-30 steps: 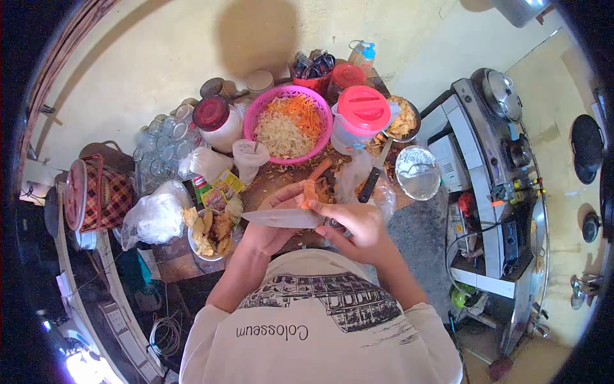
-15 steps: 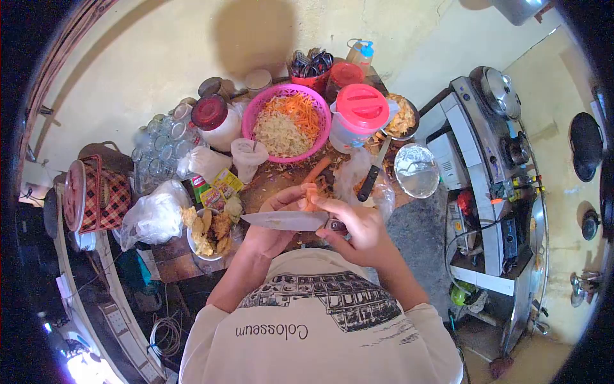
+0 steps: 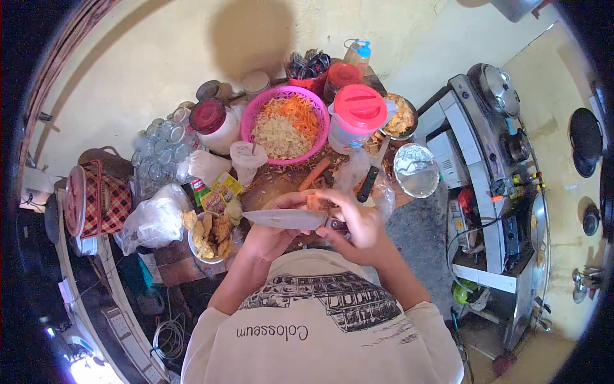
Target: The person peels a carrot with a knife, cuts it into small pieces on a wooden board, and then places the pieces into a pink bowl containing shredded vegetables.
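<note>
My right hand (image 3: 358, 224) is closed round the dark handle of a knife (image 3: 284, 219), whose broad blade points left across the front of my other hand. Behind the blade, my left hand (image 3: 274, 235) grips an orange carrot piece (image 3: 313, 203); fingers of both hands touch it. Another carrot (image 3: 315, 173) lies on the wooden table just beyond. Further back stands a pink basket (image 3: 325, 137) with shredded carrot and pale shreds inside.
A pink-lidded jug (image 3: 359, 115), a black-handled knife (image 3: 368, 184) and a foil-like round dish (image 3: 416, 170) are at the right. Toward the left are a bowl of fried food (image 3: 210, 237), seasoning packets (image 3: 217, 192), a plastic bag (image 3: 153, 217) and glasses (image 3: 160, 150).
The fingers of my right hand have shifted over the carrot piece, which sits slightly lower between the hands. The knife has barely moved.
</note>
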Action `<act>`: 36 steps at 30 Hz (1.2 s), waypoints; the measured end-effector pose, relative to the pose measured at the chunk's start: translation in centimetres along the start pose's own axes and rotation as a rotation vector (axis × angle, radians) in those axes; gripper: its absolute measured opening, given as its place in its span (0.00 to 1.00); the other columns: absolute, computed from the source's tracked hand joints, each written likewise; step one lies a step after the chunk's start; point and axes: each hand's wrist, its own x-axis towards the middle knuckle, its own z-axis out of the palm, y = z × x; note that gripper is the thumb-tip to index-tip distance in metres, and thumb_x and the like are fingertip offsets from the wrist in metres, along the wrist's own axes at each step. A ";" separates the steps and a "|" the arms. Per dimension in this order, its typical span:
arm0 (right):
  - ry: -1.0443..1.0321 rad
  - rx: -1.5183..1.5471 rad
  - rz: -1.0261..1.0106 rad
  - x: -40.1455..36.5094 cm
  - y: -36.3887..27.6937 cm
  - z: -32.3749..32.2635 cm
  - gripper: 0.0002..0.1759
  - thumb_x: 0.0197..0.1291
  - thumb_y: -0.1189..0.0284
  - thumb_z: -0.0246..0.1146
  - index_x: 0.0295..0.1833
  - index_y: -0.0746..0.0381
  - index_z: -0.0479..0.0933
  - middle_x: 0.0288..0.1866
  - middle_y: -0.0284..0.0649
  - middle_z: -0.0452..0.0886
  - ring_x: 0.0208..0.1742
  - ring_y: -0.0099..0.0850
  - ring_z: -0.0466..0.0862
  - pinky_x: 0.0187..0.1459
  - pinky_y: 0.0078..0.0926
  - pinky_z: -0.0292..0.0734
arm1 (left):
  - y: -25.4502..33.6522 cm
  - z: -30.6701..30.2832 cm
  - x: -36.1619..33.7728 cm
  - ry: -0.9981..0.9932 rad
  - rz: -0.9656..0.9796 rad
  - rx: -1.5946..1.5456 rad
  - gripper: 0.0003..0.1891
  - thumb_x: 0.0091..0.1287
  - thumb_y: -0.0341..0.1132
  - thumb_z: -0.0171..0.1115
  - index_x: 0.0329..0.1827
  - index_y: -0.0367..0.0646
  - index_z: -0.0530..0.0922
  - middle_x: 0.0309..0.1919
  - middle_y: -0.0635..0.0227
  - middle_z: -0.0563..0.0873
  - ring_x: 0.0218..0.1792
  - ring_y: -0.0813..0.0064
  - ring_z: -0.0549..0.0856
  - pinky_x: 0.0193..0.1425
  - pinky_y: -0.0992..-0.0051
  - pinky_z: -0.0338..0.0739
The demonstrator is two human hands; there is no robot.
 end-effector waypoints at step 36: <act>-0.087 -0.062 0.067 -0.2 -0.6 -2.1 0.33 0.54 0.64 0.65 0.65 0.58 0.64 0.29 0.44 0.81 0.25 0.38 0.82 0.26 0.34 0.74 | -0.2 1.5 1.5 0.091 -0.056 0.076 0.25 0.60 0.43 0.65 0.59 0.43 0.72 0.46 0.67 0.81 0.41 0.76 0.82 0.38 0.80 0.78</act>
